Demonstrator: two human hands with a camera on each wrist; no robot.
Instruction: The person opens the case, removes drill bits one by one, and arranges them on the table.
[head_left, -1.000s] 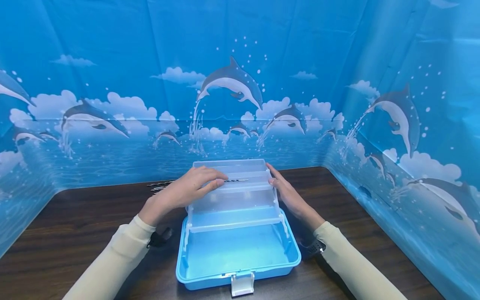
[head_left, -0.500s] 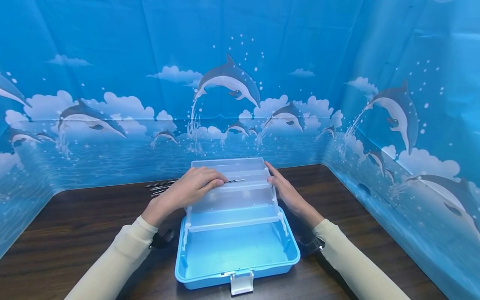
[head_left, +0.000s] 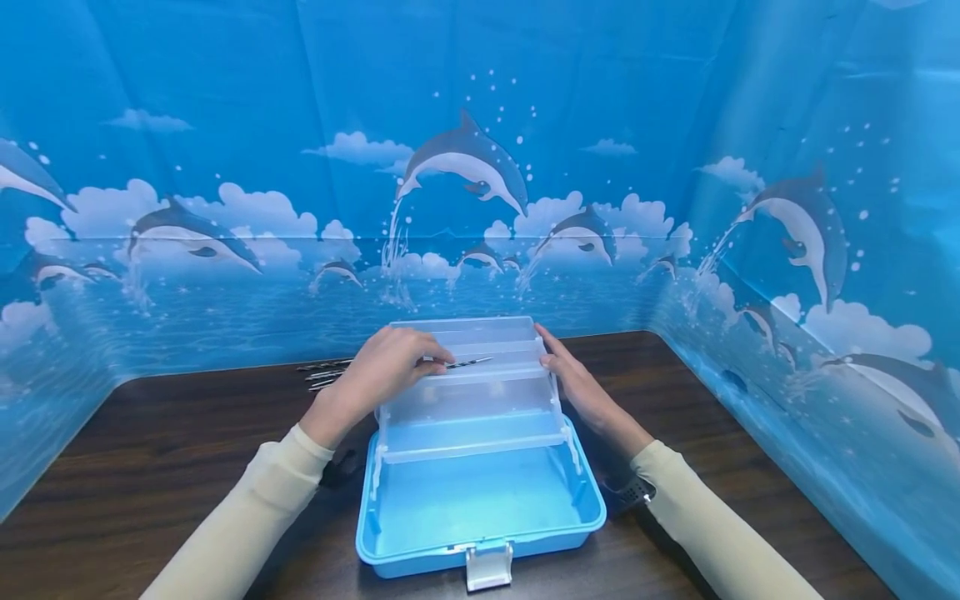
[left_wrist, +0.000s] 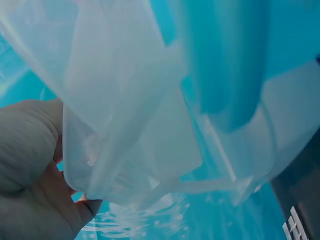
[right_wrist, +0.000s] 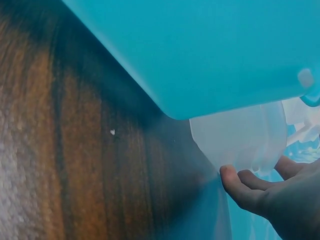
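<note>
My left hand (head_left: 388,367) pinches the dark, twisted shank end of a drill bit (head_left: 469,362). The bit lies nearly level over the upper translucent tray (head_left: 517,360), its tip toward the right; whether it touches the tray I cannot tell. This tray belongs to a light blue toolbox (head_left: 480,500), standing open with its tiers raised. At the right side, my right hand (head_left: 588,396) holds the edge of the translucent lid (right_wrist: 240,135), fingers behind it and thumb in front. In the left wrist view the bit is hidden behind the trays.
Several more drill bits (head_left: 324,377) lie on the dark wooden table (head_left: 172,467), left of the toolbox and partly behind my left hand. A white latch (head_left: 489,567) hangs at the toolbox's front. A dolphin-printed curtain (head_left: 262,167) borders the table at the back and sides.
My left hand has lifted slightly at the wrist and its fingers have drawn closer together on the drill bit. My right hand keeps its place, and the view has shifted a little.
</note>
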